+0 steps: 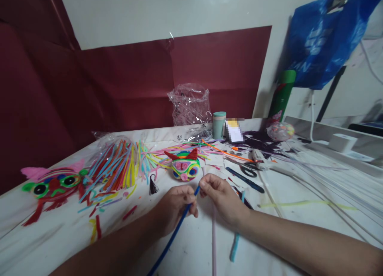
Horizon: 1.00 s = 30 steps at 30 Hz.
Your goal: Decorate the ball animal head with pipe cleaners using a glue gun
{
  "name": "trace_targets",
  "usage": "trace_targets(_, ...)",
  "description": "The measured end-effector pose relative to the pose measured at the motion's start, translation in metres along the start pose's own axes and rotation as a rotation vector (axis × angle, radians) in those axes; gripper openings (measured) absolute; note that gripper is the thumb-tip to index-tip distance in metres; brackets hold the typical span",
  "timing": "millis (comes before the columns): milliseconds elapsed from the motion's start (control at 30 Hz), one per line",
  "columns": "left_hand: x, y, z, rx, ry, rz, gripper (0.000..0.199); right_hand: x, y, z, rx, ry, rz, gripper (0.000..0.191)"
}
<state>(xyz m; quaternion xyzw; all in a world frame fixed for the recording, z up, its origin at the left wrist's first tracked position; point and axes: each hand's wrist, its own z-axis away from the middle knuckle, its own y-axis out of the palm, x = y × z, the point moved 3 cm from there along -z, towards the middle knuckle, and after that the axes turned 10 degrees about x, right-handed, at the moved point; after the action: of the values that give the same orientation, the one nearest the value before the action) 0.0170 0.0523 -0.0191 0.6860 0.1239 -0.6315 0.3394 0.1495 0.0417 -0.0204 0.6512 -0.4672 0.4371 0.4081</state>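
A long blue pipe cleaner (pixel 174 236) runs from the bottom edge up to both hands at the middle of the table. My left hand (pixel 176 206) is closed around it a little below its upper end. With thumb and fingertips, my right hand (pixel 218 194) pinches that upper end, close to the left fingers. Just beyond the hands sits a small colorful animal head (pixel 184 167) with red horns and ringed eyes. A larger figure (pixel 56 187) with pink ears and black eyes lies at the far left. A black tassel (pixel 153 185) lies left of the small head.
Bundles of colored pipe cleaners (pixel 119 164) lie at the left. Black scissors (pixel 247 170), a dark blue pen-like tool (pixel 245 180) and a glue gun (pixel 269 168) are at the right. A green cup (pixel 219 125) and a phone (pixel 234 131) stand at the back.
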Motion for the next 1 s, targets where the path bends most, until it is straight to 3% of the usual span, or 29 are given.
trace_targets(100, 0.004, 0.0, 0.0, 0.019, -0.048, -0.002, 0.021, 0.003, -0.008, -0.005, -0.057, -0.043, 0.056, 0.036)
trace_targets(167, 0.003, -0.001, 0.0, 0.024, -0.014, 0.046, 0.022, 0.004, -0.007, -0.007, -0.021, -0.05, 0.016, 0.036)
trace_targets(267, 0.0, -0.002, -0.002, 0.049, 0.043, 0.101, 0.021, 0.001, 0.003, -0.006, 0.142, -0.006, -0.14, 0.034)
trace_targets(400, -0.004, -0.002, -0.003, 0.089, 0.016, 0.082, 0.023, 0.0, 0.016, 0.0, 0.341, 0.035, -0.29, 0.029)
trace_targets(600, -0.005, 0.0, 0.0, 0.155, 0.005, 0.053, 0.022, 0.002, 0.012, -0.001, 0.293, 0.049, -0.286, 0.029)
trace_targets(800, -0.001, -0.003, -0.002, -0.059, 0.07, -0.008, 0.023, 0.0, 0.007, -0.003, 0.158, 0.074, -0.183, 0.032)
trace_targets(900, -0.002, -0.006, -0.002, -0.225, 0.055, -0.212, 0.018, -0.002, 0.004, -0.003, 0.066, 0.071, -0.028, 0.035)
trace_targets(1000, -0.005, -0.007, -0.001, -0.326, 0.048, -0.462, 0.013, -0.003, 0.004, -0.003, 0.075, 0.077, 0.058, 0.036)
